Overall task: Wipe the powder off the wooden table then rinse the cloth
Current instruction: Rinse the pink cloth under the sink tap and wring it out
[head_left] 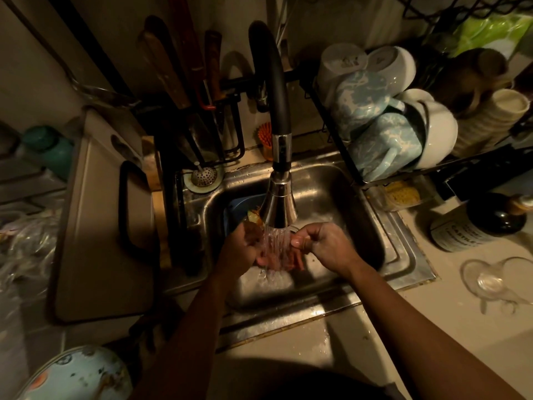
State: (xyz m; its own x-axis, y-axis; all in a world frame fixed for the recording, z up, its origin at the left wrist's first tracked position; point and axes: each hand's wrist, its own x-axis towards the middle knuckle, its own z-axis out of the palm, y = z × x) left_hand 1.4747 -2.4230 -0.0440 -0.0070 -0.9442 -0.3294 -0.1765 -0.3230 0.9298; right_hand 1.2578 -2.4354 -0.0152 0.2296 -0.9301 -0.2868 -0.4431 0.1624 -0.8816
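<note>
Cloth (281,256) reddish, bunched under faucet (279,207) spray, above steel sink (331,192). Left hand (240,249) fingers curled, gripping one end; right hand (326,246) pinching other end.

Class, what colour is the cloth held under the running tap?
The cloth looks reddish pink, though the light is dim; head view, the only one.

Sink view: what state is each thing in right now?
Tap: on, water streaming down.
Cloth: wet, under the stream.
Left hand: grips the cloth.
Right hand: pinches the cloth.
Sink: wet, water splashing at the bottom.
Mugs: lying tipped on their sides.
</note>
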